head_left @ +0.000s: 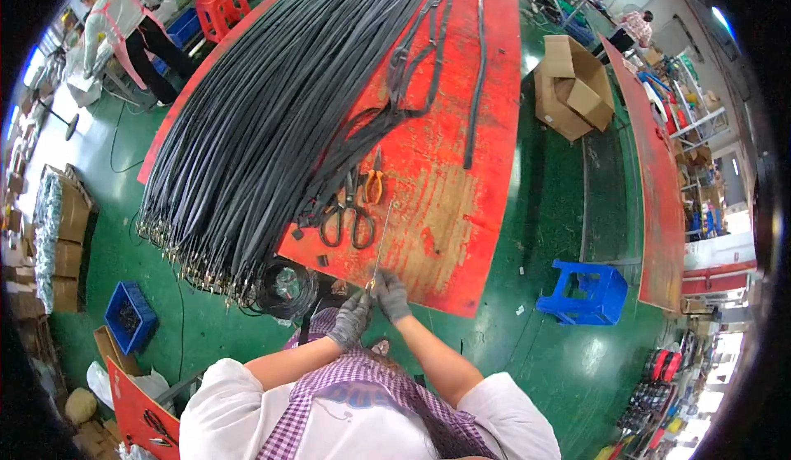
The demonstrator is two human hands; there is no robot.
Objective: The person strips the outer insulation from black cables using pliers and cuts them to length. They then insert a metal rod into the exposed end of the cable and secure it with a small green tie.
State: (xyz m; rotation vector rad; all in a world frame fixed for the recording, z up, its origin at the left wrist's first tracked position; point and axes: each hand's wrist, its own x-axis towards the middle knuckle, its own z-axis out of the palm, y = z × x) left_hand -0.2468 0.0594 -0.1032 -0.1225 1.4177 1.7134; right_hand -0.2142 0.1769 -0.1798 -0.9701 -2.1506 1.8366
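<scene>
Both my hands wear grey gloves and meet at the near edge of the red table (pixel 445 213). My right hand (pixel 391 297) is closed around the lower end of a thin metal rod (pixel 382 241), which points away over the table. A small brass-coloured piece shows between the hands. My left hand (pixel 352 318) is closed just beside it; what lies in its fingers is too small to make out. Black-handled scissors (pixel 361 227) and orange-handled pliers (pixel 375 186) lie just beyond. A large bundle of black cables (pixel 247 122) with brass-coloured ends covers the table's left side.
A blue stool (pixel 583 293) stands on the green floor to the right, with an open cardboard box (pixel 573 89) farther back. A blue crate (pixel 130 316) and a black cable coil (pixel 287 291) are at lower left. Other people work far left and far right.
</scene>
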